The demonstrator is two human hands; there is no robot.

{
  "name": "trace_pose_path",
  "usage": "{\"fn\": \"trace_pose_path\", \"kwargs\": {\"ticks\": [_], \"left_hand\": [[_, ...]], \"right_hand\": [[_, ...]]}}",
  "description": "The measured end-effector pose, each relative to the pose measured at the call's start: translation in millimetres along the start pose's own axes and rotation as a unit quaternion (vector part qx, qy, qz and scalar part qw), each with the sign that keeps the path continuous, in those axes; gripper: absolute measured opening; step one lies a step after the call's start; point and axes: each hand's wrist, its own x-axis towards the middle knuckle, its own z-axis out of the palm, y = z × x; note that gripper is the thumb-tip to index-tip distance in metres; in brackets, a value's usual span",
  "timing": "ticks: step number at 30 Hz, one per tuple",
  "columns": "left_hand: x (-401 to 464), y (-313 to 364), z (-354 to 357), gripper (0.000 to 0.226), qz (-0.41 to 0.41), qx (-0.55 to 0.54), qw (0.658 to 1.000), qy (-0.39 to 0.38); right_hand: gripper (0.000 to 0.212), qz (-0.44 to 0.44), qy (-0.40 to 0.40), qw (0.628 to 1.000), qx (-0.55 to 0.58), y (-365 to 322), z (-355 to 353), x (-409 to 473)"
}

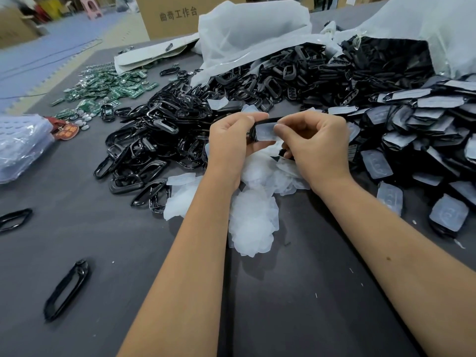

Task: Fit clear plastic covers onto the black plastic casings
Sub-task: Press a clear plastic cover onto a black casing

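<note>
My left hand [230, 145] and my right hand [315, 148] both grip one black casing [253, 130] above the table's middle. A clear cover [265, 132] lies in the casing's opening, with my right thumb pressing on it. Under my hands lies a heap of loose clear covers [253, 215]. A big pile of empty black casings [159, 140] spreads to the left and back. At the right lies a pile of casings with covers fitted [422, 140].
Green circuit boards [103, 88] lie at the back left, a clear plastic bag [20, 145] at the left edge. White bags [252, 34] and a cardboard box [170, 16] stand behind. Two single casings [67, 289] lie on the grey table [309, 305] at the near left.
</note>
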Motion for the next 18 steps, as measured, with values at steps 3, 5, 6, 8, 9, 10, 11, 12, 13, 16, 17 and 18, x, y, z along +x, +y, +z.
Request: {"fn": "trace_pose_path", "kwargs": {"ticks": [3,5,6,8,9,10,11,12,13,16,17,18], "left_hand": [[0.2,-0.9,0.3,0.035,0.004,0.015,1.0,-0.006],[0.4,-2.0,-0.2,0.033,0.008,0.027,1.0,-0.012],[0.1,-2.7,-0.4,0.031,0.012,0.037,0.999,-0.016],[-0.3,-3.5,-0.7,0.027,0.022,0.06,0.998,-0.022],[-0.8,-3.8,-0.9,0.026,0.024,0.068,0.997,-0.026],[-1.3,-3.9,-1.1,0.025,0.024,0.071,0.997,-0.031],[-1.6,-3.9,-1.3,0.025,0.025,0.073,0.996,-0.035],[-1.9,-4.2,-1.3,0.024,0.027,0.076,0.996,-0.036],[-2.1,-4.3,-1.3,0.024,0.029,0.08,0.996,-0.036],[-2.1,-4.7,-1.0,0.023,0.031,0.082,0.996,-0.029],[-2.0,-4.8,-0.7,0.022,0.032,0.083,0.996,-0.026],[-2.0,-4.6,-0.7,0.022,0.032,0.083,0.996,-0.024]], "right_hand": [[0.011,0.005,0.018,1.0,-0.019,-1.4,-1.1,-0.7],[0.013,0.011,0.027,0.999,-0.02,-1.9,-0.9,-0.4],[0.014,0.016,0.032,0.999,-0.019,-1.6,-0.8,-0.3],[0.015,0.026,0.038,0.999,-0.015,-1.5,-0.9,0.6],[0.015,0.03,0.038,0.999,-0.013,-1.3,-1.1,1.0],[0.015,0.031,0.039,0.999,-0.013,-1.3,-1.5,1.3],[0.015,0.031,0.039,0.999,-0.013,-1.3,-1.7,1.4],[0.015,0.03,0.04,0.999,-0.014,-1.4,-1.8,1.3],[0.015,0.029,0.04,0.999,-0.015,-1.6,-1.9,1.2],[0.016,0.034,0.04,0.999,-0.01,-1.4,-1.6,1.1],[0.016,0.038,0.041,0.998,-0.008,-1.2,-1.8,1.3],[0.016,0.041,0.042,0.998,-0.007,-1.0,-1.9,1.4]]}}
